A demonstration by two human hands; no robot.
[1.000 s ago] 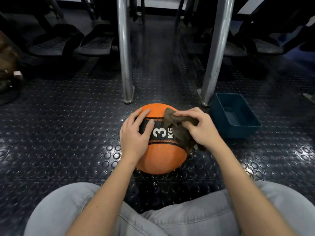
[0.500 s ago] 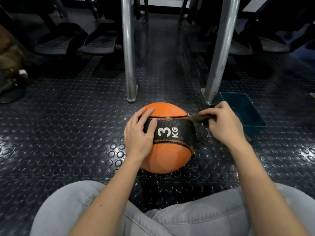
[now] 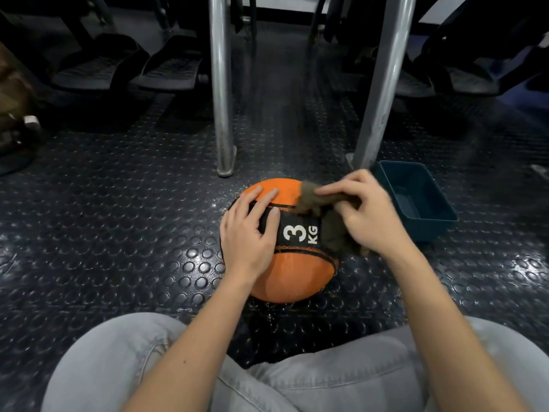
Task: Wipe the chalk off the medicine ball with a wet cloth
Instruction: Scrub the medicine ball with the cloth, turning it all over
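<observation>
Your left hand rests flat, steadying the ball. Your right hand pinches the cloth to scrub it.

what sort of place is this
Probably a gym: an orange 3 kg medicine ball sits on black studded rubber flooring, with metal frame legs and what look like machine footplates behind it.

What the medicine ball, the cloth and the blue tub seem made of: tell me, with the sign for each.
Medicine ball: probably rubber, matte; dull orange skin with no glare and a black band.
Cloth: soft fabric, maybe terry; brown, limp, bunched in folds.
Tub: likely hard plastic; smooth, thin teal walls with a faint sheen.
</observation>
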